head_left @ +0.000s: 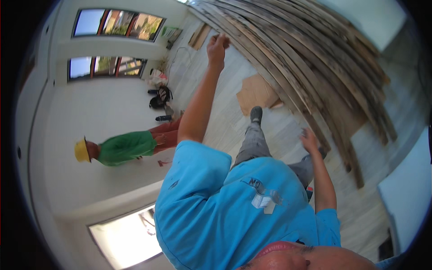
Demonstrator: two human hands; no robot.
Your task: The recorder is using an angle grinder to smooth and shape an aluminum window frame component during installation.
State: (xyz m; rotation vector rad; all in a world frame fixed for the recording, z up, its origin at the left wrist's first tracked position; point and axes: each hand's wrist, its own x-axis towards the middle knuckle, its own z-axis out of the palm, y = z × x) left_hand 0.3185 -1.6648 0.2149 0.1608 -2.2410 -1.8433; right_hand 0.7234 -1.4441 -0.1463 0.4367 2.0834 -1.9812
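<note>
My left hand (pixel 218 47) is raised at arm's length, with its fingers curled in and nothing visible in them. In the picture it appears near the edge of a pile of long weathered wooden planks (pixel 288 58), without clear contact. Lower down, my right hand (pixel 309 141) hangs beside my leg with its fingers loosely bent and apart. It holds nothing that I can see. The plank ends (pixel 348 162) lie close to it in the picture; whether it touches them I cannot tell. My grey trousers and dark shoes are on the pale floor.
Flat brown cardboard (pixel 253 93) lies by the planks. A person in a green shirt and yellow hat (pixel 128 147) stands at the left wall. Near the windows sit a black backpack (pixel 160 97) and a short wood piece (pixel 199 37). White panels (pixel 407 184) stand at right.
</note>
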